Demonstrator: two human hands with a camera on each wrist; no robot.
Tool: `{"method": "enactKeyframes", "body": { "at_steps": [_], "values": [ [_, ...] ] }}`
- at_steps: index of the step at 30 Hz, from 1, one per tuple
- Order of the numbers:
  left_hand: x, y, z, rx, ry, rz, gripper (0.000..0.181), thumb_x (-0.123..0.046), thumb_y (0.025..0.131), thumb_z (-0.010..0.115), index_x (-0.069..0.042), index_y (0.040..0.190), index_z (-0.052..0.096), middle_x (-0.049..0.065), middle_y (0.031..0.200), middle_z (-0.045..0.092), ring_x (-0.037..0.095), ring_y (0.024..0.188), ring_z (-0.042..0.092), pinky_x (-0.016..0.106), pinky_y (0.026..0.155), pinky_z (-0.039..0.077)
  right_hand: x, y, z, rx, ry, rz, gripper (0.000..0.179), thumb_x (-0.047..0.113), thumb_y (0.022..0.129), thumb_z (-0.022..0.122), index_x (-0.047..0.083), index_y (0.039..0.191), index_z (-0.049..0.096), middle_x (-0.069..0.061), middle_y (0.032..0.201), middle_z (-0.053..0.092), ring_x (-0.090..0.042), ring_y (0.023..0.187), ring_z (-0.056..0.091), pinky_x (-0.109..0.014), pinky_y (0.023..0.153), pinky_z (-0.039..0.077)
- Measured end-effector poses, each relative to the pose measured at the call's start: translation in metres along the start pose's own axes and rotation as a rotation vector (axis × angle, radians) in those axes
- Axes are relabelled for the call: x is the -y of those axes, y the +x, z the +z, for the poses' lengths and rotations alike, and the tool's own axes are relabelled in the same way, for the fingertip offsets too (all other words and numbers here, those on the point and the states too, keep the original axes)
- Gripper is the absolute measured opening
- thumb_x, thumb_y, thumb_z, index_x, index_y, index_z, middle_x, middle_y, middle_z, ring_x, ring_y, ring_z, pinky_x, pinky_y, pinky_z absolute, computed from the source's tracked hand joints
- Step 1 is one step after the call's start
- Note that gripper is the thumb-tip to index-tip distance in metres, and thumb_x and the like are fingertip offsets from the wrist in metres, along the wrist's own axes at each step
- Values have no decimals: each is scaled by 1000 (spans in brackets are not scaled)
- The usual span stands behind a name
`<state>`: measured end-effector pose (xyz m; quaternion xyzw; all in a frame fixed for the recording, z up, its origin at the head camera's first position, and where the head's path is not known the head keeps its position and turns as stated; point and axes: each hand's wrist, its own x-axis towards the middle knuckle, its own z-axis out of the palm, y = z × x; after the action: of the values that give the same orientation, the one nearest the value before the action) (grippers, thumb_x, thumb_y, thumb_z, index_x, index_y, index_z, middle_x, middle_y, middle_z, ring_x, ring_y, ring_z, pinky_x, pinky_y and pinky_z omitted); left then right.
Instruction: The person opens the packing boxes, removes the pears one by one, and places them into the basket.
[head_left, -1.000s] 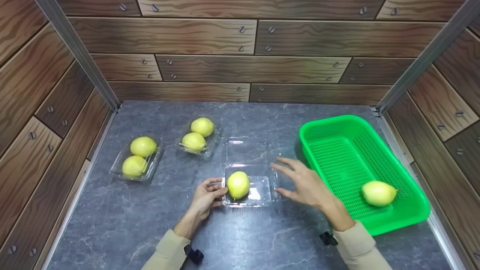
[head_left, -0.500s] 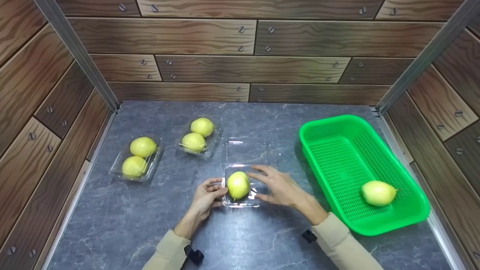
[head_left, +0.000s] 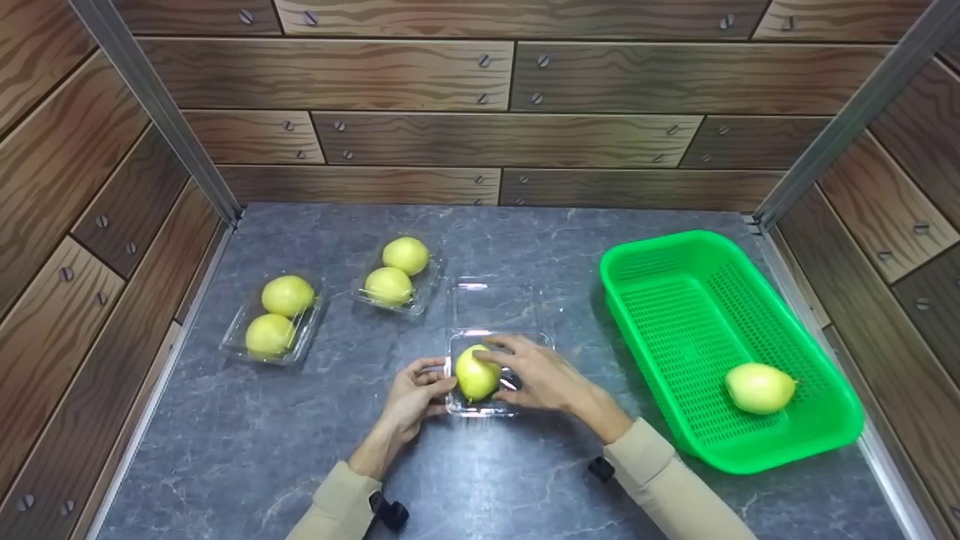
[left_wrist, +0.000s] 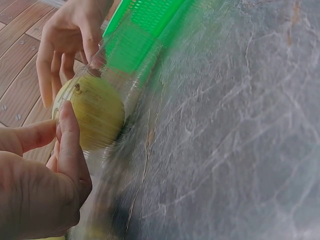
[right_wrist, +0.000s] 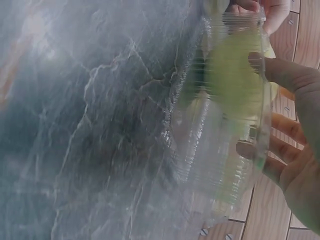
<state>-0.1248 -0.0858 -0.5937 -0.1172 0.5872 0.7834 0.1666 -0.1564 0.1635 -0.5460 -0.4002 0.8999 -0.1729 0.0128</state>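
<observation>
A clear plastic clamshell container [head_left: 459, 410] lies at the middle of the table, its lid [head_left: 495, 306] folded back flat behind it. In its left half sits a yellow-green pear [head_left: 474, 377], stem toward the front. My left hand [head_left: 410, 397] pinches the container's left rim between thumb and fingers, plain in the left wrist view. From the right, my right hand [head_left: 541, 377] reaches over the container with bent fingers at the pear, fingertips on its far side and thumb by its near right side. Ribbed plastic partly veils the pear [right_wrist: 232, 75] in the right wrist view.
On the right stands a green basket [head_left: 637, 356] with one pear [head_left: 760, 388] in it. Two clear containers, one at far left [head_left: 232, 341] and one behind left [head_left: 420, 300], hold two pears each. Wood-patterned walls [head_left: 420, 135] enclose the table's back and sides.
My right hand has moved left from beside the container to the pear inside it, its fingers now overlapping the fruit. My left hand has stayed at the left rim.
</observation>
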Motion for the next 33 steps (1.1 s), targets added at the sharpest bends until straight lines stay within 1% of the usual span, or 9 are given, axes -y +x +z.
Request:
{"method": "enactKeyframes", "body": {
  "at_steps": [2,7,9,15,19,25,33],
  "values": [
    [0,1,0,4,-1,0,50,2,90,76,6,136,55,-4,85,65,8,66,65,21,52,60,0,2,3,3,10,-8,72,32,85,88,22,150,58,-14,159,52,-38,141,56,-56,112,56],
    [2,2,-1,10,14,-4,52,0,90,76,6,137,55,-3,87,66,8,68,65,21,53,60,0,5,8,-3,7,-22,70,34,87,86,22,150,58,-14,157,53,-37,139,57,-54,110,58],
    [2,2,-2,10,18,-6,52,0,90,76,6,138,55,-3,87,66,9,69,65,21,53,60,1,7,10,2,8,-16,70,35,87,85,23,151,57,-15,157,53,-37,139,57,-54,108,59],
    [2,1,-1,9,6,0,50,2,90,76,5,136,57,-3,87,65,9,68,65,22,54,61,3,13,14,29,42,10,73,33,88,85,24,153,54,-15,160,50,-39,141,55,-57,112,56],
    [2,1,-2,10,-3,-2,49,2,90,76,5,135,57,-3,87,65,9,69,65,22,54,61,5,16,17,29,58,20,74,32,87,85,24,154,54,-16,161,48,-39,142,54,-58,113,54],
    [2,1,-2,14,-9,2,48,2,90,76,4,134,58,-3,86,64,9,69,65,23,55,62,6,19,22,31,110,33,78,30,84,88,24,154,53,-15,162,47,-40,142,54,-59,113,54],
    [3,1,-1,13,-14,2,48,2,90,75,5,134,56,-3,86,65,9,69,66,24,56,63,7,18,24,27,142,37,79,28,82,89,24,153,54,-17,160,49,-41,140,55,-58,114,53]
  ]
}}
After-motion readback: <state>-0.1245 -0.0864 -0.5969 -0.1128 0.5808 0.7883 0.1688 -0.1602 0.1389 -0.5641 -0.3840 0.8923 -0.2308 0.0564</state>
